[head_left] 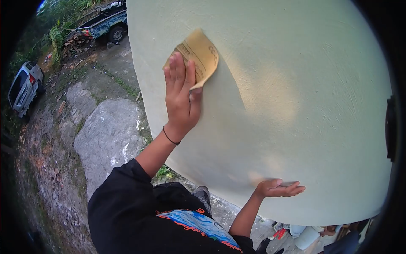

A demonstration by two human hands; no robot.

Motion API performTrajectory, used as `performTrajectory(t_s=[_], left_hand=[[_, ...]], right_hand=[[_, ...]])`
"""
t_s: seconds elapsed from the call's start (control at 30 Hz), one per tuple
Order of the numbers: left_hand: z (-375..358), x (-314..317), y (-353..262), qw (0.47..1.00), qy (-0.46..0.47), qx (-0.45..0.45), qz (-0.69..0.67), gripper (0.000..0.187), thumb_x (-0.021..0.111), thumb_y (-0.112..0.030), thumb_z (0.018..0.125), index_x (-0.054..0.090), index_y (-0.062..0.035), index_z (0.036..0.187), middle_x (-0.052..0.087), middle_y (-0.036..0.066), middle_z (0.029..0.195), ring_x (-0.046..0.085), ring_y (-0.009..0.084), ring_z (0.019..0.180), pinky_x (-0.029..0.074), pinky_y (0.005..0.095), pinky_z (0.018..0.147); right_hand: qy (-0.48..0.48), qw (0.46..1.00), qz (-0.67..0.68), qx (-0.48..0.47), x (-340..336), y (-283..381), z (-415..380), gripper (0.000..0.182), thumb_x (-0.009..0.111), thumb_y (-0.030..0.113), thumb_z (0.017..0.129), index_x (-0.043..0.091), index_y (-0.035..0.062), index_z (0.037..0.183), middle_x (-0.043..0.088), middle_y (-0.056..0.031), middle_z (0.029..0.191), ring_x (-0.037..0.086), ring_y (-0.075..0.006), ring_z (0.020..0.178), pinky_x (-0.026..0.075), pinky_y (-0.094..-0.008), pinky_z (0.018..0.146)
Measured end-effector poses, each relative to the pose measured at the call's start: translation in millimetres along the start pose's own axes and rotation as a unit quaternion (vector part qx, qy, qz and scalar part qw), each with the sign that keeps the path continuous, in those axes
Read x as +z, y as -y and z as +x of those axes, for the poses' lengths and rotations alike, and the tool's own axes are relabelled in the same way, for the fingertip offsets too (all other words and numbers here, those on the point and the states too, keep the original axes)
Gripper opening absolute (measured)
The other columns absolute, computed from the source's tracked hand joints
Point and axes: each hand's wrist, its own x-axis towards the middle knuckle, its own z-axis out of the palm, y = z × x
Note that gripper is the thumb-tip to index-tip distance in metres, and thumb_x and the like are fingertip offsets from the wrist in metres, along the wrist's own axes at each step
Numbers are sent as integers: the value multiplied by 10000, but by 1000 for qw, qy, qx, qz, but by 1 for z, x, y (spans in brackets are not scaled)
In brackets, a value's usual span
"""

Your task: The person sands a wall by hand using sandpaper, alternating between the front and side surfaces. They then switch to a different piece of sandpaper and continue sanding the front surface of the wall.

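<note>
My left hand (181,99) presses a sheet of sandpaper (201,53) against a pale green wall (296,139). The fingers lie stretched over the paper, whose tan printed back faces me. The sheet's free side curls away from the wall by the thumb. Lower and to the right, my right hand (281,189) has its fingers extended and holds nothing. It is beside the wall and seems to rest on it. Fine scratches and rough patches mark the wall, and a patch of sunlight falls near its middle.
Rough ground with a concrete slab (110,131) stretches along the left. A silver car (27,86) and a blue pickup bed (103,27) stand farther off. A white container (306,238) and assorted items sit below the wall at lower right.
</note>
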Motion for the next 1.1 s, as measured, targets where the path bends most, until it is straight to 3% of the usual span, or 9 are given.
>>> performTrajectory(t_s=[0.1, 0.13, 0.27, 0.43, 0.77, 0.83, 0.93, 1.0, 1.1], left_hand=[[84, -9, 46, 993, -110, -22, -18, 477, 363, -281, 976, 393, 41, 1328, 295, 204, 1437, 213, 343, 1362, 131, 427, 1108], [98, -15, 51, 988, -95, -122, -29, 482, 346, -287, 982, 399, 54, 1317, 303, 206, 1431, 212, 349, 1359, 136, 418, 1109], [71, 0, 15, 991, -125, -48, -9, 457, 375, -229, 955, 403, 37, 1325, 258, 214, 1450, 194, 346, 1368, 127, 457, 1106], [-74, -1, -44, 985, 157, -68, -27, 524, 393, -120, 842, 388, 7, 1350, 211, 255, 1458, 133, 382, 1379, 84, 499, 1104], [118, 7, 8, 990, -126, -44, -41, 470, 375, -213, 954, 342, -25, 1384, 240, 229, 1455, 160, 360, 1376, 71, 472, 1104], [81, 16, -24, 993, -116, 8, -39, 470, 399, -208, 934, 376, -33, 1370, 245, 228, 1454, 159, 365, 1376, 67, 468, 1106], [-23, 23, -79, 986, 128, 97, -36, 523, 489, -111, 800, 470, -117, 1322, 280, 193, 1453, 155, 317, 1390, 31, 482, 1117], [-22, 25, -73, 982, 120, 146, -22, 519, 416, 11, 740, 528, -53, 1243, 283, 262, 1426, 160, 366, 1379, 63, 496, 1111], [65, 14, -49, 996, -3, 85, 0, 464, 493, -147, 851, 475, -112, 1314, 293, 158, 1454, 190, 322, 1377, 91, 466, 1116]], right_hand=[[-1, 1000, -5, -3, 1, -1, 0, 504, 338, 237, 931, 311, -62, 1335, 187, -265, 1439, 164, -405, 1352, 182, -519, 1074], [-3, 1000, -6, -3, 2, -2, -2, 504, 338, 237, 931, 311, -62, 1335, 187, -265, 1439, 164, -405, 1352, 182, -519, 1074], [8, 1000, 16, 17, 2, -5, -3, 529, 330, 227, 898, 289, -46, 1349, 125, -239, 1470, 112, -393, 1369, 112, -523, 1093], [3, 1000, 10, 21, 3, -7, -7, 534, 329, 228, 897, 281, -43, 1354, 124, -245, 1469, 110, -390, 1370, 107, -525, 1093], [27, 999, -6, 18, -1, -1, -2, 504, 303, 230, 946, 255, -59, 1356, 110, -257, 1463, 101, -403, 1365, 184, -514, 1086], [12, 999, 7, 31, 1, -1, -5, 535, 334, 218, 889, 277, -45, 1351, 155, -264, 1458, 118, -409, 1364, 97, -542, 1089], [8, 999, 14, 39, 0, 2, -3, 532, 336, 216, 888, 281, -44, 1349, 157, -262, 1458, 126, -412, 1361, 96, -545, 1088], [17, 999, 4, 31, -1, 1, -2, 524, 327, 232, 915, 270, -53, 1351, 137, -260, 1459, 118, -410, 1362, 138, -530, 1087], [24, 999, -1, 24, -1, -1, -3, 519, 318, 248, 940, 258, -58, 1355, 115, -258, 1461, 112, -408, 1361, 181, -518, 1085]])
